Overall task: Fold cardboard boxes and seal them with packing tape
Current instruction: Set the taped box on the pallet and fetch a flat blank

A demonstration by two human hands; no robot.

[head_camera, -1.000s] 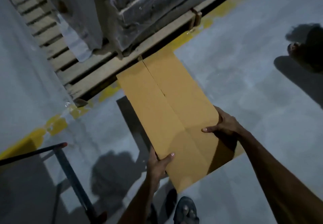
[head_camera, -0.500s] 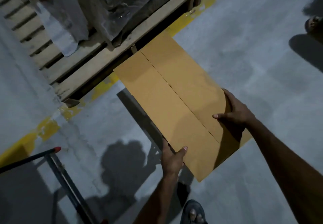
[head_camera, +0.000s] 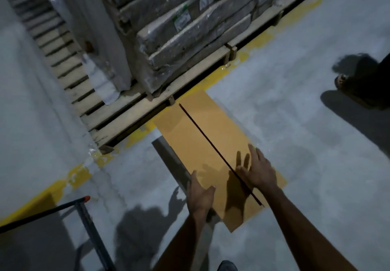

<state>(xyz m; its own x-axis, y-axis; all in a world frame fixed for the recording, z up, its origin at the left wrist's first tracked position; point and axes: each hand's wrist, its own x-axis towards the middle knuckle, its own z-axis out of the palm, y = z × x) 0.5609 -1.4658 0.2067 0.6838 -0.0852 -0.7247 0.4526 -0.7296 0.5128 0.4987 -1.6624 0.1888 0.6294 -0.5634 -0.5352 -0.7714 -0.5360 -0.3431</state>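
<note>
While the two top flaps already lie down and meet, the job is only partway through: the folding of this face looks done, and the sealing is not yet begun. Your cardboard box sits just below the middle of the view, its long side running from 11 o'clock to 5 o'clock, with the seam showing as a dark open line between the flaps. No tape lies across that seam, and no tape roll or dispenser shows anywhere in view.

Your right hand rests flat on the flap at the 4 o'clock end, fingers straight and spread, just beside the seam and grasping nothing. Your left hand grips the box's edge at 6 o'clock, thumb over the top face and the other fingers down the side. Whether the box stands on the floor or hangs from that grip I cannot tell.

A wooden pallet loaded with wrapped goods fills 12 o'clock, touching or nearly touching the box's far end. A dark metal bar lies at 8 o'clock, and another person's foot stands at 3 o'clock.

Left for you, as I judge it: find the tape, run it along the seam, then see to the other face, which is hidden.
</note>
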